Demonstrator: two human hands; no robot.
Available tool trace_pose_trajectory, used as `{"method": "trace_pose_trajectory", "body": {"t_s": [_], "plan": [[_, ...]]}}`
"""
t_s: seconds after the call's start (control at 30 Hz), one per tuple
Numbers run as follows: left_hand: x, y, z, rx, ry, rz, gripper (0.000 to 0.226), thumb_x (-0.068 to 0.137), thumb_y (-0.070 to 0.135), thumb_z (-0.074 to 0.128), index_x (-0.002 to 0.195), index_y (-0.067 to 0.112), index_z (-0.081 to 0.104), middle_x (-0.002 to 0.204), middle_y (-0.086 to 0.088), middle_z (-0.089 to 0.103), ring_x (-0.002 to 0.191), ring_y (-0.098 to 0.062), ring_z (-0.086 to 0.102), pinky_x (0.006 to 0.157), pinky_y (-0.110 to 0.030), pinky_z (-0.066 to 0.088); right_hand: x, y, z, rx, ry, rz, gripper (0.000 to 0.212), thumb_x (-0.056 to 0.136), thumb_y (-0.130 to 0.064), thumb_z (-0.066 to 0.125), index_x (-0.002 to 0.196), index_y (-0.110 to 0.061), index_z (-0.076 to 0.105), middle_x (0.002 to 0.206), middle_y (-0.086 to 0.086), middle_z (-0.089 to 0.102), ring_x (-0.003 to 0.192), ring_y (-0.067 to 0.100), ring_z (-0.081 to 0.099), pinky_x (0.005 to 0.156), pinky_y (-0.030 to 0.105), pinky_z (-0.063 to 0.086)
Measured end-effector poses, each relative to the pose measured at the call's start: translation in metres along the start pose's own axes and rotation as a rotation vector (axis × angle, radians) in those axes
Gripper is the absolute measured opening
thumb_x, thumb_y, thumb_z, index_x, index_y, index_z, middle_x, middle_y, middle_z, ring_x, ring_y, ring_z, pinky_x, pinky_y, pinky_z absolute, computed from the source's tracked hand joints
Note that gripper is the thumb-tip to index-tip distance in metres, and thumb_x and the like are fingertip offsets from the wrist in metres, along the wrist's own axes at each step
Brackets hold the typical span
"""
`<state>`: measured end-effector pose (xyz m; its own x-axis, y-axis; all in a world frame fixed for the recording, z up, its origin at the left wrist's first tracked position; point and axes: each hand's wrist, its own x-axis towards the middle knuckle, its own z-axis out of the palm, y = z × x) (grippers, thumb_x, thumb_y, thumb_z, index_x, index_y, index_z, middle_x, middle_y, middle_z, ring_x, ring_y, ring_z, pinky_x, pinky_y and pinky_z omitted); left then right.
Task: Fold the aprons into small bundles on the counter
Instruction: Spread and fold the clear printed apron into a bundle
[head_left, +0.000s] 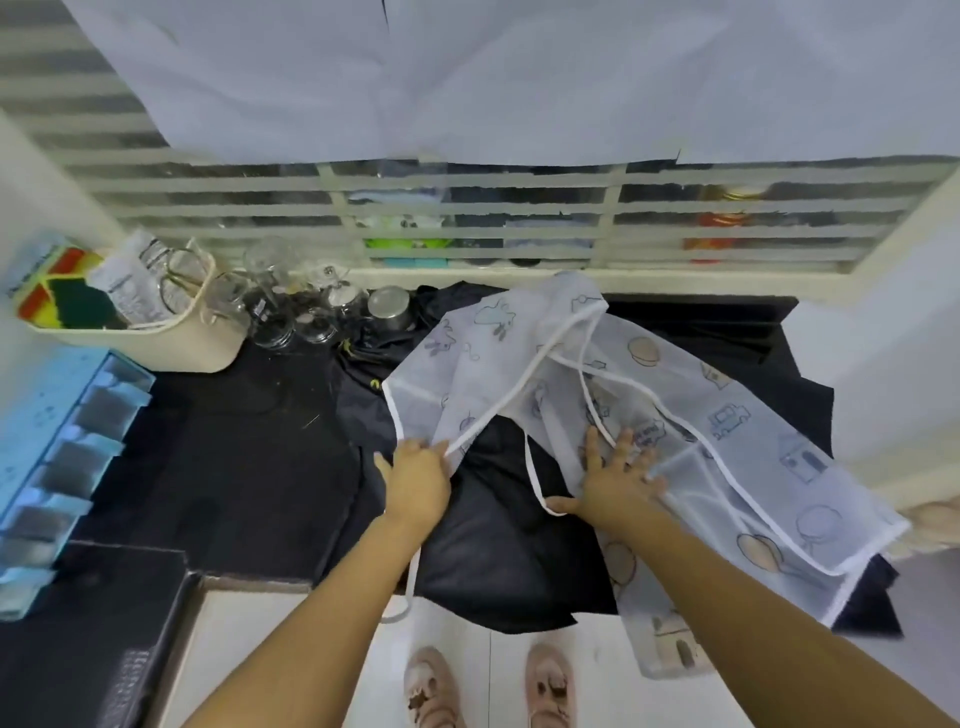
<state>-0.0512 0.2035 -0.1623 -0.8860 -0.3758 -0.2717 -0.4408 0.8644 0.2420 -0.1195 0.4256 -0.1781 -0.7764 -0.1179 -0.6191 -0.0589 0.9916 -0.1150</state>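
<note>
The white printed apron (649, 395) is spread over a dark apron (498, 525) on the black worktop (234, 441). Its trimmed edge is pinched by the left grip (418, 480); it is pressed flat by the right grip (615, 483), released and splayed

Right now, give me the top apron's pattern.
Translucent white apron with cartoon prints, white edging; head view.

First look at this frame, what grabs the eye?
A sheer white apron with cartoon prints sprawls across the middle and right of the dark counter, lying over a black apron. The left hand pinches its trimmed edge while the right hand presses flat on it. Back left, a cream basket sits beside glass jars.
</note>
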Motion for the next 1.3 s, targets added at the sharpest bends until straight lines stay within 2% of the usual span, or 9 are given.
{"method": "trace_pose_trajectory", "body": {"t_s": [0.1, 0.27, 0.47, 0.6, 0.7, 0.87, 1.07, 1.23, 1.3], "plan": [[-0.014, 0.011, -0.031, -0.05, 0.162, 0.087, 0.029, 0.096, 0.007, 0.044, 0.116, 0.011, 0.066, 0.11, -0.011, 0.06, 0.105, -0.031, 0.056, 0.103, -0.047, 0.036, -0.01, 0.009, -0.02, 0.208, 0.056, -0.146, 0.099, 0.078, -0.054, 0.07, 0.152, -0.028, 0.009, 0.158, 0.018, -0.003, 0.144, 0.042, 0.006, 0.115, 0.054, 0.017], [-0.044, 0.041, -0.082, -0.201, 0.278, 0.352, 0.025, 0.1, 0.012, 0.039, 0.114, 0.008, 0.059, 0.088, -0.012, 0.062, 0.075, -0.027, 0.058, 0.064, -0.035, 0.041, -0.065, 0.002, -0.043, 0.63, 0.368, -0.489, 0.102, 0.076, -0.042, 0.076, 0.152, -0.033, 0.008, 0.16, 0.001, -0.008, 0.147, 0.017, 0.0, 0.115, 0.039, 0.012], [-0.12, 0.058, -0.141, -0.424, 0.192, 0.764, 0.02, 0.096, 0.025, 0.056, 0.098, 0.009, 0.068, 0.06, 0.008, 0.052, 0.054, -0.004, 0.047, 0.056, -0.026, 0.035, -0.136, -0.022, -0.068, 0.414, 0.86, -0.685, 0.082, 0.088, -0.006, 0.064, 0.149, -0.032, 0.017, 0.16, 0.004, 0.0, 0.148, 0.027, 0.003, 0.112, 0.035, 0.02], [-0.192, 0.042, -0.171, -0.428, 0.005, 0.82, 0.029, 0.075, 0.037, 0.078, 0.09, 0.016, 0.065, 0.067, 0.0, 0.059, 0.058, -0.012, 0.051, 0.056, -0.023, 0.036, -0.179, -0.015, -0.073, 0.197, 1.013, -0.718, 0.035, 0.075, 0.009, 0.068, 0.106, -0.006, 0.07, 0.141, 0.019, 0.047, 0.137, 0.045, 0.031, 0.109, 0.048, 0.015], [-0.216, 0.004, -0.181, -0.031, 0.138, 0.713, 0.028, 0.08, 0.022, 0.075, 0.087, 0.021, 0.048, 0.073, 0.003, 0.052, 0.071, -0.018, 0.056, 0.058, -0.029, 0.035, -0.229, 0.001, -0.067, 0.135, 0.918, -0.588, 0.013, 0.088, 0.0, 0.056, 0.091, -0.007, 0.067, 0.083, 0.014, 0.066, 0.095, 0.037, 0.061, 0.114, 0.048, 0.026], [-0.214, -0.063, -0.187, -0.137, 0.499, 0.186, 0.015, 0.089, 0.015, 0.056, 0.095, 0.001, 0.057, 0.1, -0.021, 0.061, 0.091, -0.039, 0.058, 0.067, -0.038, 0.042, -0.309, -0.002, -0.028, -0.069, 0.809, -0.577, 0.019, 0.099, -0.021, 0.044, 0.1, -0.008, 0.057, 0.073, 0.01, 0.056, 0.073, 0.032, 0.056, 0.061, 0.037, 0.038], [-0.251, -0.103, -0.148, -0.337, -0.251, -0.235, 0.079, 0.096, 0.06, 0.032, 0.05, 0.001, 0.056, 0.053, -0.015, 0.056, 0.052, -0.027, 0.056, 0.057, -0.028, 0.044, -0.339, -0.021, 0.029, 0.078, 0.758, -0.512, 0.037, 0.103, -0.036, 0.034, 0.107, -0.012, 0.062, 0.086, 0.011, 0.067, 0.082, 0.032, 0.06, 0.066, 0.037, 0.041], [-0.283, -0.121, -0.104, -0.37, -0.005, -0.269, 0.072, 0.084, 0.059, 0.06, 0.12, -0.003, 0.048, 0.114, -0.023, 0.057, 0.097, -0.035, 0.061, 0.081, -0.036, 0.05, -0.335, -0.037, 0.081, 0.217, 0.694, -0.439, 0.038, 0.103, -0.033, 0.033, 0.113, -0.016, 0.066, 0.097, 0.011, 0.07, 0.091, 0.033, 0.062, 0.07, 0.035, 0.044], [-0.305, -0.119, -0.093, -0.524, -0.103, -0.251, 0.061, 0.082, 0.059, 0.062, 0.108, 0.005, 0.053, 0.108, -0.014, 0.056, 0.082, -0.03, 0.065, 0.074, -0.033, 0.054, -0.334, -0.037, 0.094, 0.264, 0.69, -0.399, 0.037, 0.103, -0.032, 0.033, 0.109, -0.015, 0.066, 0.096, 0.012, 0.07, 0.091, 0.034, 0.062, 0.071, 0.034, 0.039]]}}
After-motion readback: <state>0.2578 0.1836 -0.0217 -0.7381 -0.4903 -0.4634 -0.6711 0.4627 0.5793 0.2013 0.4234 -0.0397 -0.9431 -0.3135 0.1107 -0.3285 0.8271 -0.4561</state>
